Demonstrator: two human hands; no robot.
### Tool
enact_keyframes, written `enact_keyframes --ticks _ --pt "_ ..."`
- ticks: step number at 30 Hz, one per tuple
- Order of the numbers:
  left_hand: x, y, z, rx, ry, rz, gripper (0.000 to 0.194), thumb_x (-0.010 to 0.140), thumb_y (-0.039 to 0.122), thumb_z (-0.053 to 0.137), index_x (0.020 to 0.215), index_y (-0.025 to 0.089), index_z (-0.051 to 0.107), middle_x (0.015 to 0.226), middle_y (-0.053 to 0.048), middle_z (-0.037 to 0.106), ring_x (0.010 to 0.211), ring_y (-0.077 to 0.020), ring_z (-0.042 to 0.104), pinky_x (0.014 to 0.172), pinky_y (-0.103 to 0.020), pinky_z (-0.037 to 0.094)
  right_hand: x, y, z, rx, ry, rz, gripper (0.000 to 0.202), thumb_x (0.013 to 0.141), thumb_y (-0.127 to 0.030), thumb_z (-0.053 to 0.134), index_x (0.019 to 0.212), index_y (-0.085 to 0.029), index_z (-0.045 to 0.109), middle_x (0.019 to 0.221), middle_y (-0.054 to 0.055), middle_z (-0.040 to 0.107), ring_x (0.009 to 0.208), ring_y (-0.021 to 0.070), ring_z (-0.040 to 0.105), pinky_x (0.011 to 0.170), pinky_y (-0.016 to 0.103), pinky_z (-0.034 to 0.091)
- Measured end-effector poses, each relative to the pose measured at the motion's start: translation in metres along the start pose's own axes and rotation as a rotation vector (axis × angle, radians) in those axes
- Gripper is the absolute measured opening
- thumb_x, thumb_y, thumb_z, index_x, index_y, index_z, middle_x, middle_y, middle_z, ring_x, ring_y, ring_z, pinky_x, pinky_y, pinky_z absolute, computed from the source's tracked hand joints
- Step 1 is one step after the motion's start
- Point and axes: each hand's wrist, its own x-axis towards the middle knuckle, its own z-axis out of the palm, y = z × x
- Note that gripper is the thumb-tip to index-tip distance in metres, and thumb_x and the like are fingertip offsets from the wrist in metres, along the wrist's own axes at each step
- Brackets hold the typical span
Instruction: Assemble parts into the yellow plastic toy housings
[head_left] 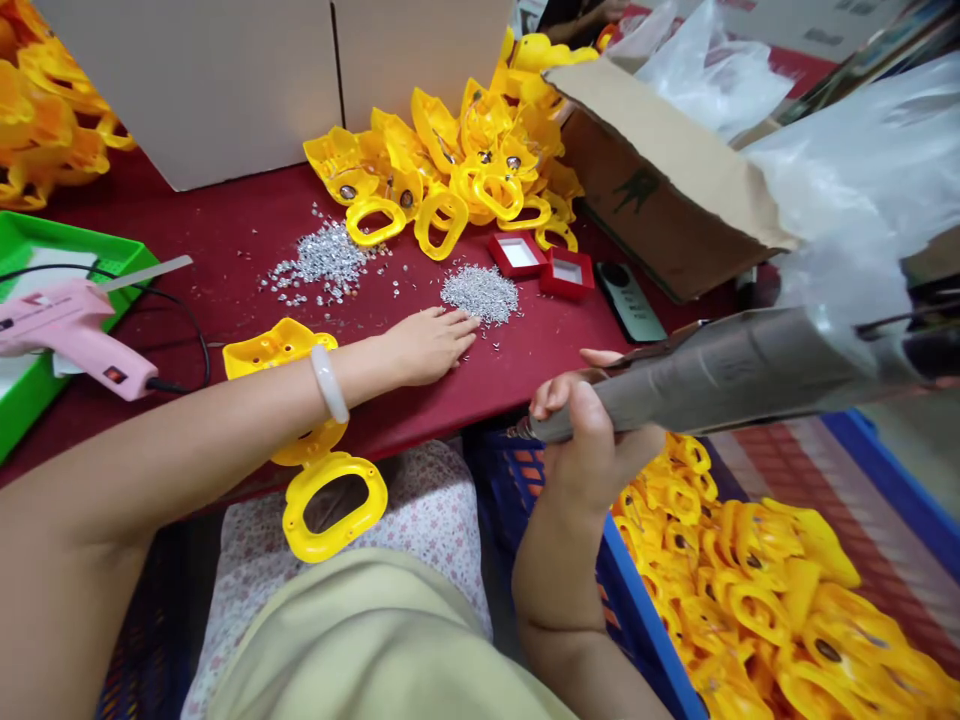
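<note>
With your left hand [435, 345] loosely spread at the mid-frame screws [480, 295] and your right [577, 405] gripping the grey driver [720, 375], you're seemingly picking fasteners for the yellow part [322, 462], left of centre, which calls for a careful pinch.

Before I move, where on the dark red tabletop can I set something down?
Between the pile of slim silver metal pieces, green-black rectangular device and right hand, the tabletop looks largely bare. Crowded: beneath the heaped yellow plastic shells and scattered round silver pieces.

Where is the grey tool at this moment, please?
In the head view, the grey tool is right of centre, held in the right hand, pictured above the blue crate.
</note>
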Motion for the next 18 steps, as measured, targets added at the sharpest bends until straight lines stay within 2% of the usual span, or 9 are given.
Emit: enact_keyframes --ticks 2,4,8,10,14,16,18 --pt "0.0 -0.002 0.003 0.022 -0.049 -0.065 0.055 0.102 0.03 0.04 0.151 0.007 0.033 0.161 -0.014 0.025 0.15 -0.0259 0.024 0.122 -0.042 0.026 -0.002 0.001 -0.01 -0.016 0.003 0.001 0.02 0.079 -0.024 0.065 0.098 -0.021 0.06 0.06 -0.008 0.054 0.049 0.0091 0.054 0.05 0.024 0.047" --pt "-0.013 -0.004 0.004 0.047 -0.074 -0.135 0.058 0.101 0.034 0.044 0.149 0.004 0.035 0.159 -0.017 0.026 0.149 -0.0275 0.028 0.121 -0.041 0.028 -0.002 0.003 -0.019 -0.021 0.014 -0.002 0.021 0.079 -0.022 0.065 0.099 -0.021 0.061 0.06 -0.008 0.055 0.049 0.0092 0.054 0.05 0.025 0.047" --pt "-0.046 -0.008 0.003 0.106 -0.082 -0.223 0.051 0.098 0.032 0.049 0.14 0.004 0.05 0.154 -0.021 0.039 0.142 -0.0305 0.041 0.118 -0.042 0.032 -0.001 0.006 -0.027 0.014 0.054 -0.03 0.02 0.079 -0.018 0.064 0.099 -0.019 0.063 0.06 -0.008 0.056 0.048 0.0092 0.053 0.05 0.025 0.046" --pt "-0.054 -0.007 0.003 0.128 -0.051 -0.243 0.048 0.098 0.032 0.048 0.137 0.004 0.052 0.151 -0.022 0.043 0.139 -0.031 0.045 0.116 -0.042 0.033 0.0 0.007 -0.026 0.029 0.052 -0.04 0.02 0.079 -0.018 0.064 0.099 -0.02 0.063 0.06 -0.008 0.056 0.048 0.0091 0.053 0.05 0.025 0.045" --pt "-0.043 -0.005 0.003 0.121 0.066 -0.219 0.046 0.099 0.018 0.038 0.145 0.016 0.046 0.154 -0.015 0.04 0.139 -0.0291 0.043 0.113 -0.044 0.034 -0.001 0.008 -0.021 0.034 -0.006 -0.004 0.022 0.08 -0.019 0.065 0.102 -0.021 0.062 0.062 -0.008 0.057 0.049 0.0093 0.054 0.05 0.026 0.045" --pt "-0.033 -0.008 0.003 0.14 0.117 -0.229 0.045 0.098 0.013 0.035 0.14 0.016 0.051 0.147 -0.016 0.049 0.135 -0.0296 0.047 0.108 -0.044 0.038 -0.003 0.008 -0.019 0.034 -0.032 0.008 0.022 0.081 -0.02 0.065 0.103 -0.021 0.062 0.063 -0.007 0.057 0.05 0.0096 0.054 0.051 0.026 0.046" --pt "-0.028 -0.012 0.002 0.162 0.163 -0.281 0.038 0.097 0.012 0.036 0.124 0.011 0.062 0.129 -0.017 0.06 0.122 -0.0295 0.055 0.099 -0.042 0.044 -0.004 0.007 -0.017 0.041 -0.035 0.013 0.022 0.081 -0.022 0.065 0.103 -0.021 0.062 0.063 -0.008 0.056 0.049 0.0096 0.054 0.05 0.026 0.046"
